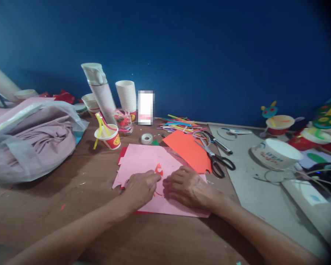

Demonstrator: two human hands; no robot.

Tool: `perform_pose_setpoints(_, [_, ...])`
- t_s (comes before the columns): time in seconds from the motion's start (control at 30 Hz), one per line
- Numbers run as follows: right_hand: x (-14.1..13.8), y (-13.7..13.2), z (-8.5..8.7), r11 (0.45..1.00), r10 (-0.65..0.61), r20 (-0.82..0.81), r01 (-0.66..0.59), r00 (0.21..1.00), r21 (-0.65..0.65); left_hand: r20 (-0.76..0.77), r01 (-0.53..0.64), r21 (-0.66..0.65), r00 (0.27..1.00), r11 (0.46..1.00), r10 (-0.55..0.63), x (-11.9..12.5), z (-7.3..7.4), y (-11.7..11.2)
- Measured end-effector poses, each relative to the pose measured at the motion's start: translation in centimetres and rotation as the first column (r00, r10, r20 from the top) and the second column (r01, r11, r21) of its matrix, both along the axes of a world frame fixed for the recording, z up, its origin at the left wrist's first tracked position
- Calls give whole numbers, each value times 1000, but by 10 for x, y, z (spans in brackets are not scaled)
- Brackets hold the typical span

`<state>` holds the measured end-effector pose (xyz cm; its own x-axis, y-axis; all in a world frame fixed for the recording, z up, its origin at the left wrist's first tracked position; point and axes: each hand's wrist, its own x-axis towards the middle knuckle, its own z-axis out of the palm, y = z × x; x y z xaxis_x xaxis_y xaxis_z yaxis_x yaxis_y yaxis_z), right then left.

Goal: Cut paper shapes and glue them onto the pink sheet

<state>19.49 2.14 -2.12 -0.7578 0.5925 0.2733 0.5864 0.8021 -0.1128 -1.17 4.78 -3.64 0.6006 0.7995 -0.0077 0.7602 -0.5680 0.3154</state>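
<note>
My left hand [143, 186] rests on a sheet of pink paper [143, 154], its fingers curled and pressed together. Just past its fingertips lies a small orange paper cut-out [159, 169] with a notch in it. Close by on the right, my right hand [189, 187] lies on the same sheet with bent fingers drawn together. What either set of fingertips pinches, if anything, is hidden. Thin curved orange-red strokes or edges show between the hands. Red paper [123, 152] peeks out under the pink sheet, whose left edge is notched.
Orange paper [187, 149] and black-handled scissors [217, 162] lie right of the pink sheet, near a utility knife [219, 142]. Behind are tape [146, 138], colourful sticks [182, 125], a paper cup [110, 138], stacked cups [126, 95] and a flask [100, 90]. A plastic bag [38, 147] bulges at left.
</note>
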Motion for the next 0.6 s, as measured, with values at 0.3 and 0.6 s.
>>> perform_pose_setpoints(0.3, [42, 24, -2, 673, -739, 215, 712, 639, 200, 242, -53, -77, 968, 996, 70, -1, 1, -1])
perform_pose_setpoints(0.6, [55, 19, 30, 544, -839, 132, 800, 528, 254, 296, -96, -114, 947, 989, 126, -1, 11, 5])
